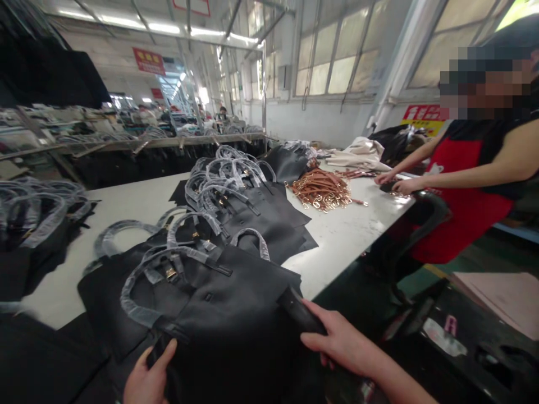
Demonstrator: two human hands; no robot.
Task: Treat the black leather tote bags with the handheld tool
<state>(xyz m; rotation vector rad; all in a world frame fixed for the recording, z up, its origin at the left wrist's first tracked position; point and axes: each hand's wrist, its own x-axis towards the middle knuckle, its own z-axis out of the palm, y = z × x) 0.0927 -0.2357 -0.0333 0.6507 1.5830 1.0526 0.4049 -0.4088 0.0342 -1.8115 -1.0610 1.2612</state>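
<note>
Black leather bag point(227, 314): lies flat at lower centre of the frame, on the near edge of white table point(349, 235), topmost on other dark bags. Carries curved handles point(138, 280) wrapped in clear film at its left side, with a small gold fitting point(170, 273) between them.

Right hand point(341, 342): lower right of centre, fingers curled around the bag's right-hand edge, thumb on top, gripping a thick dark rolled part there. Left hand point(147, 381): bottom edge of the frame, left of centre, thumb pressed on the bag's near-left corner, remaining fingers tucked under, pinching the leather.

Behind the held bag, toward centre: row of black bags point(252, 213) overlapping one another, film-wrapped handles bunched at the upper end. Far left: another heap of dark bags point(33, 224), blurred. Centre right on the table: pile of brown straps point(322, 191) with gold clasps, well apart from the held bag. Beyond it, cream cloth point(357, 154) and more dark material.

Right of the frame: second person in red apron point(463, 191), both hands point(396, 180) resting on the table's far right corner, near the straps. Black chair point(421, 224) just in front of that person. Lower right: pale pink sheet point(505, 297) on a dark surface.
</note>
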